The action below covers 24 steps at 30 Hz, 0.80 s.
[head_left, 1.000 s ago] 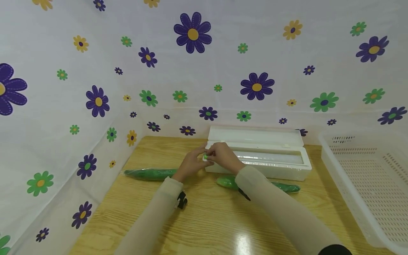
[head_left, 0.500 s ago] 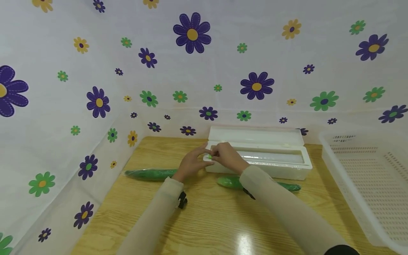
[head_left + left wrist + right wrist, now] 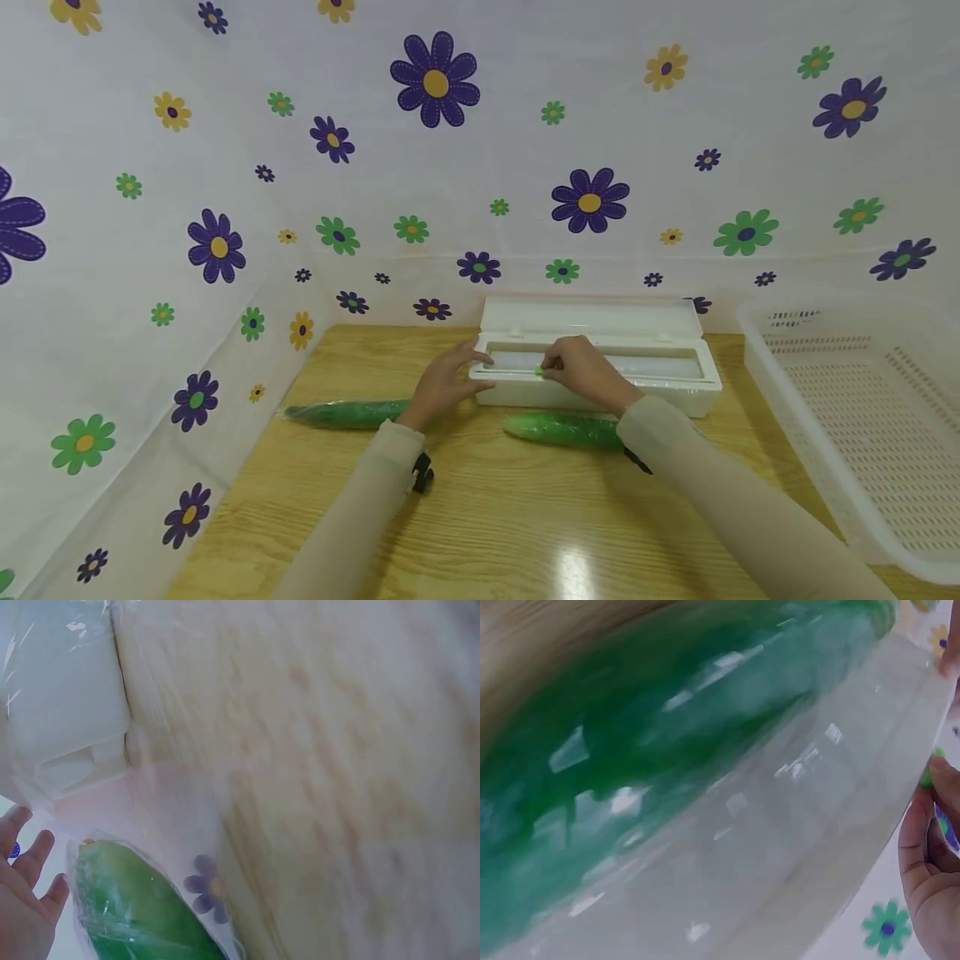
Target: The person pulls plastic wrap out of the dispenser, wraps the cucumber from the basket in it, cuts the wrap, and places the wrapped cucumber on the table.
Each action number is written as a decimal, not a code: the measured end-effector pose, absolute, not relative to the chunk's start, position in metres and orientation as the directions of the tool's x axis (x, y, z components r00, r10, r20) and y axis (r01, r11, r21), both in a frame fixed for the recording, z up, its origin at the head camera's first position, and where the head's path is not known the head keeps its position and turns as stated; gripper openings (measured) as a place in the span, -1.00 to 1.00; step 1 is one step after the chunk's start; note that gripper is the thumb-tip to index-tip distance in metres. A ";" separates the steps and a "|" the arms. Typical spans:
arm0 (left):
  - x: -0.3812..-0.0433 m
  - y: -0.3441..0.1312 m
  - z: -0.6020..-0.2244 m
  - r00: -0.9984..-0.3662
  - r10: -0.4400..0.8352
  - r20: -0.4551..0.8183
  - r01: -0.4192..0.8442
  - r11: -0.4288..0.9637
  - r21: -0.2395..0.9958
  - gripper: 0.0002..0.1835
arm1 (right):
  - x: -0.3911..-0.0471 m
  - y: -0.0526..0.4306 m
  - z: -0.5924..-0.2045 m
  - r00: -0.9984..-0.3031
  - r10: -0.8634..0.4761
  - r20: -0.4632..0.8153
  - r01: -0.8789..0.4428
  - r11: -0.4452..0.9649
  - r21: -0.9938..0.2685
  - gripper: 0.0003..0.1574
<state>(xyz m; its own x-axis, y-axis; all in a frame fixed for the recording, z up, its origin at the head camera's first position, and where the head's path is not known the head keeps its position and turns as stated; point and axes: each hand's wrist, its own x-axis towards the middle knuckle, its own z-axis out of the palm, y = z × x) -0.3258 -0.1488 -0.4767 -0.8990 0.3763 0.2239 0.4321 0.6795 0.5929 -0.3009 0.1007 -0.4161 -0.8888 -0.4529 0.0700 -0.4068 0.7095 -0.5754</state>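
Observation:
A white cling film box stands at the back of the table, lid raised, with a film roll inside. My left hand holds its left end, thumb at the front and fingers over the top. Between thumb and fingertips, my right hand pinches a small green slide cutter on the front rail, left of the middle. In front of the box lies a film-wrapped cucumber, partly under the right forearm; it looms large in the right wrist view. Another wrapped cucumber lies by the left wrist.
A white plastic basket with a perforated floor stands on the right of the wooden table. A flower-printed cloth hangs close behind the box and along the left side.
My right hand has slid the green cutter to the right along the rail. The left hand stays at the box's left end. The head view has shifted slightly.

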 end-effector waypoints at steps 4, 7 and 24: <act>-0.328 -0.150 -0.480 -0.890 0.392 0.231 0.446 0.654 0.611 -0.62 | -0.296 0.123 -0.416 -0.896 -0.435 0.089 -0.407 0.726 -0.554 -0.89; -0.330 -0.149 -0.482 -0.892 0.402 0.206 0.435 0.642 0.632 -0.61 | -0.290 0.138 -0.417 -0.906 -0.411 0.105 -0.399 0.742 -0.539 -0.90; -0.328 -0.150 -0.483 -0.858 0.414 0.303 0.513 0.669 0.538 -0.63 | -0.282 0.156 -0.417 -0.914 -0.391 0.112 -0.390 0.766 -0.511 -0.89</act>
